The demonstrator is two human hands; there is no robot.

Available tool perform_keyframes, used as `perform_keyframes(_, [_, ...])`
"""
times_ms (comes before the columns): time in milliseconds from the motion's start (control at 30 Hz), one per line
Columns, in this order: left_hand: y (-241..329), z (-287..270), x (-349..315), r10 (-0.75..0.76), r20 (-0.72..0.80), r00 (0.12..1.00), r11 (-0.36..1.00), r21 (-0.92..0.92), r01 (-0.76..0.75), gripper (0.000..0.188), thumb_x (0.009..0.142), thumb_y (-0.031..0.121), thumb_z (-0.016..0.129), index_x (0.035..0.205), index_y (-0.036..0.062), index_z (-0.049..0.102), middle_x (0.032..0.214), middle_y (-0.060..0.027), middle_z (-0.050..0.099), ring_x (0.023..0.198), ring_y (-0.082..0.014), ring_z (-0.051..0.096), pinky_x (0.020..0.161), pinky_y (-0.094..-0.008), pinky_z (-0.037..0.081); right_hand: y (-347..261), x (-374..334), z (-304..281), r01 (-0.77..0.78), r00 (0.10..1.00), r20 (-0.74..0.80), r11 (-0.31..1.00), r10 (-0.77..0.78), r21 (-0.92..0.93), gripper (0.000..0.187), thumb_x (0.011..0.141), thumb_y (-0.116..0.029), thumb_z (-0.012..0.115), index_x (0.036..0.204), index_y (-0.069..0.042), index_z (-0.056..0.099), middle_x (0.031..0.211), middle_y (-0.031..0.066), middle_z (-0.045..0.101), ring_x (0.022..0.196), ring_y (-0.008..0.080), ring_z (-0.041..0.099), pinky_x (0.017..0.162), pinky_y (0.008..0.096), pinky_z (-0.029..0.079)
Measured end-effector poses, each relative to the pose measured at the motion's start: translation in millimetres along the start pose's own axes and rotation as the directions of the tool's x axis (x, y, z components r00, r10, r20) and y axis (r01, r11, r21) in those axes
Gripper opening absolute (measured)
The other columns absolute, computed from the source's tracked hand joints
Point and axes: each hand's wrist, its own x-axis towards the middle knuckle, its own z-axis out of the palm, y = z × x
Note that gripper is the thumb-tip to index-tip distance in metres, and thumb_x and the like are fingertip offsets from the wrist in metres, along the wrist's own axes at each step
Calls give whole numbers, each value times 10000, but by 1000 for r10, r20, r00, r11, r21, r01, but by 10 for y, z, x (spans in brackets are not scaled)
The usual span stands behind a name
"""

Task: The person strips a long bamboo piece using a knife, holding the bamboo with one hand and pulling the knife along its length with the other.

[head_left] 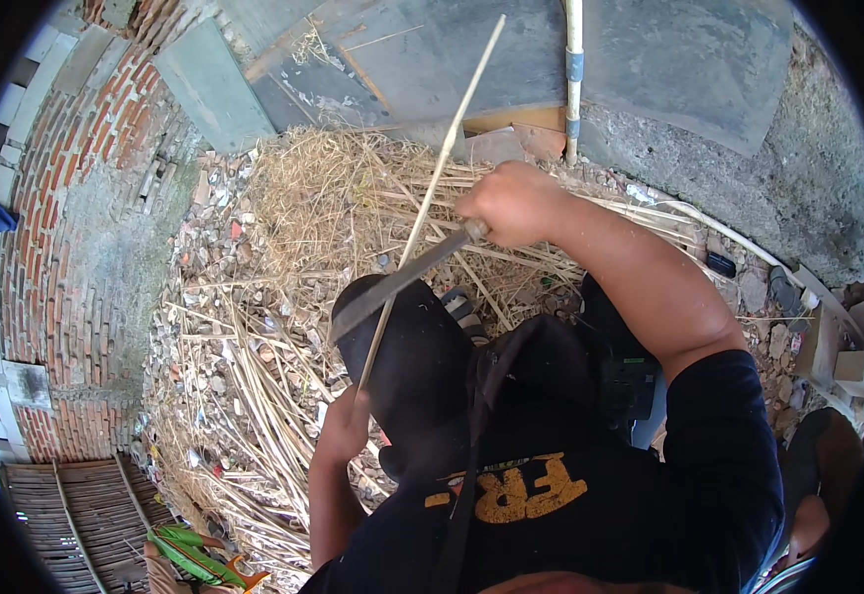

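My right hand point(516, 203) is closed round the short handle of a machete point(417, 272), a long, dull grey blade. The blade slants down to the left across my dark-clothed knee. In my left hand point(345, 426), low on the left beside that knee, is the lower end of a long, thin bamboo strip point(444, 153). The strip rises up and to the right, with a node partway along it. Blade and strip cross just above the knee; whether the edge bites into it I cannot tell. My left fingers are partly hidden.
Many split bamboo strips point(263, 421) lie on rubble at the left, with dry shavings point(318, 203) heaped ahead. A white pipe point(573, 79) stands by grey panels; a brick wall point(70, 218) bounds the left. Someone in green point(194, 554) is at the lower left.
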Motion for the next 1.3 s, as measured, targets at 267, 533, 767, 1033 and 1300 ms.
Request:
perform_keyframes(267, [-249,53,-39,-39,-7,999,986,-164,37,513,1066,428,385,879,-22,546,710,-112,532,690,-192,537,636,-371,442,362,75,50,-63,983,-167,995,74,72,182,691,-133,710,864,-117,654,765,106,674,784,348,676,702,481,521])
perform_keyframes(533, [85,115,-56,2,-220,975,966,253,55,412,1023,365,503,826,7,557,624,-174,603,573,-373,655,546,-438,492,273,-24,-112,-94,980,-176,995,90,-14,236,683,-151,739,905,-120,667,802,104,679,806,346,675,703,473,525])
perform_keyframes(767, [78,199,-117,117,-466,877,888,444,118,324,895,304,711,798,38,553,639,-191,608,599,-416,617,541,-476,472,290,-27,-49,-66,979,-196,998,63,-9,216,725,-163,702,924,-116,634,912,107,694,897,344,682,773,490,539])
perform_keyframes(1033, [74,175,-91,-10,-362,932,946,300,127,326,1013,287,529,834,15,526,622,-226,591,617,-454,618,555,-520,457,228,-66,-79,-14,968,-250,1000,11,-7,332,699,-148,746,1017,-102,661,869,104,696,826,347,680,727,467,533])
perform_keyframes(1300, [118,237,-138,23,-268,963,976,215,37,340,1013,282,484,837,-8,501,646,-241,574,622,-458,605,566,-487,456,77,-4,-40,-20,996,-83,999,17,-27,314,728,-185,761,1013,-114,650,839,90,691,851,328,688,728,468,537])
